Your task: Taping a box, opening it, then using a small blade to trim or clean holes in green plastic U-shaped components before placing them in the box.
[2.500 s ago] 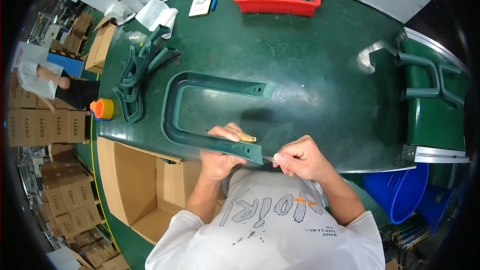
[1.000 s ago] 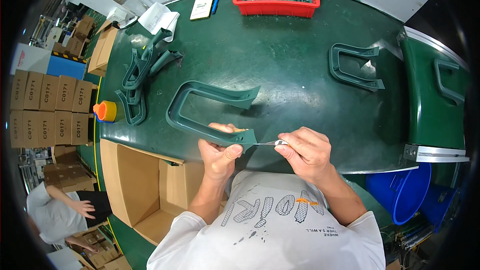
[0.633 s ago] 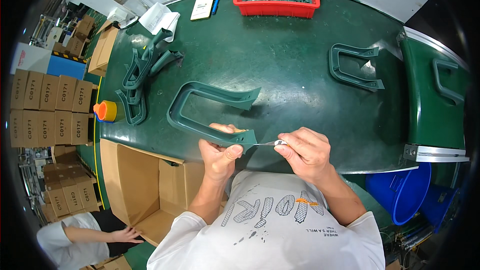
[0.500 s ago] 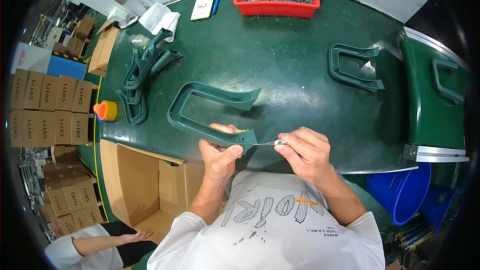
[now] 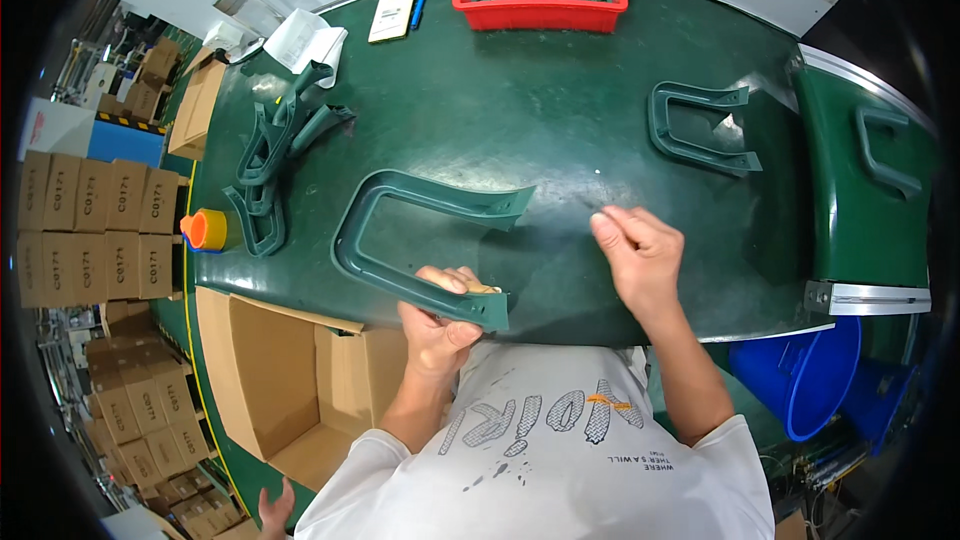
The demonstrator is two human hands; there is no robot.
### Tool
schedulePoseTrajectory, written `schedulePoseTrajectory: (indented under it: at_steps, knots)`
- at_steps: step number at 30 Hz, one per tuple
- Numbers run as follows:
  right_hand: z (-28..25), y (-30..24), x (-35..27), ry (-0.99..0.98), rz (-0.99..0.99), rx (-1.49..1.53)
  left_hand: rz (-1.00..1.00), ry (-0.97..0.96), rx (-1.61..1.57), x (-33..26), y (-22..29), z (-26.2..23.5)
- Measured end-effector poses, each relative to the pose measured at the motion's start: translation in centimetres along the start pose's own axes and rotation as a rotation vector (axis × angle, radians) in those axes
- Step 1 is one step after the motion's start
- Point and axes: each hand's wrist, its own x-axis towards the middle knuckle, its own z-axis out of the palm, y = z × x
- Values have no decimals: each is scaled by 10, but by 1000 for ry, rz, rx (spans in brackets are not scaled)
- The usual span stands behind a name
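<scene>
My left hand is closed around the lower arm of a dark green U-shaped plastic handle, close to its end. The handle's open side faces right, above the green table. Something tan shows by my left fingers. My right hand is raised to the right of the handle, apart from it, its fingers pinched together. A small dark bit shows at the fingertips; what the hand holds is mostly hidden. Another U-shaped handle lies farther right, and a pile of green handles lies at the left.
A red bin of small green pieces stands at the back, near a phone and blue pen. An orange cup sits at the left edge. Below are a cardboard box, a blue bin and another person's hand.
My right hand has moved up and away from the handle's end, where a thin blade showed before. The handle has shifted slightly in my left hand. The other person has mostly left view.
</scene>
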Motion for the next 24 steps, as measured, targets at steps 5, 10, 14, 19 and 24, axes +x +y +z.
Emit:
schedulePoseTrajectory:
  at_steps: [5, 10, 14, 19, 24]
  knots:
    - [13, -10, -10, -111, 5, 85, 30, -25, 10, 2, -1, 2]
    - [17, -10, -11, -122, -4, 71, 14, -36, 28, 1, 1, -1]
    - [16, -10, -10, -131, -2, 88, 16, -41, 19, 3, 4, 5]
    - [21, -5, -13, -82, -65, 28, 29, -75, 14, 0, 2, 1]
    - [21, -2, -7, 45, -136, -78, 32, -99, 0, -7, -2, 0]
